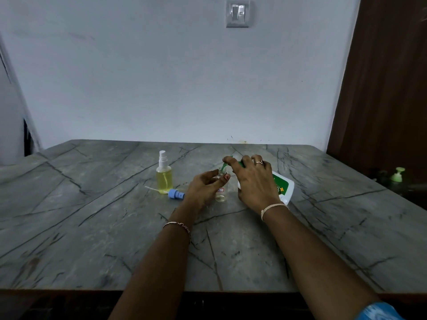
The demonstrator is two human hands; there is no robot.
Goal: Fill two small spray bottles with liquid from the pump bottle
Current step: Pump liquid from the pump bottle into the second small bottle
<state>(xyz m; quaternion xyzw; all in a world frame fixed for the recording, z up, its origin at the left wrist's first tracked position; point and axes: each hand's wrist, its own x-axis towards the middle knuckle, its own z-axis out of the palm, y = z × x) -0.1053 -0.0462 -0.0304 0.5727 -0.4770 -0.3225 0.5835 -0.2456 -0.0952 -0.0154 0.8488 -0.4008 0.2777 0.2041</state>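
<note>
Most of pump bottle [286, 188] behind right hand [254, 181], spray bottle [222, 194] partly behind left hand [203, 190], green dispenser [398, 174] blurred

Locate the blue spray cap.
Head view: blue spray cap lies on the table, just right of the filled spray bottle, beside the left hand.

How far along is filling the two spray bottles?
Done: the white-capped clear spray bottle holds yellow liquid. In hand: left hand holds the open clear bottle, nearly empty; right hand grips the white pump bottle, green nozzle at its mouth. Left: fill it, refit the blue spray cap.
</note>
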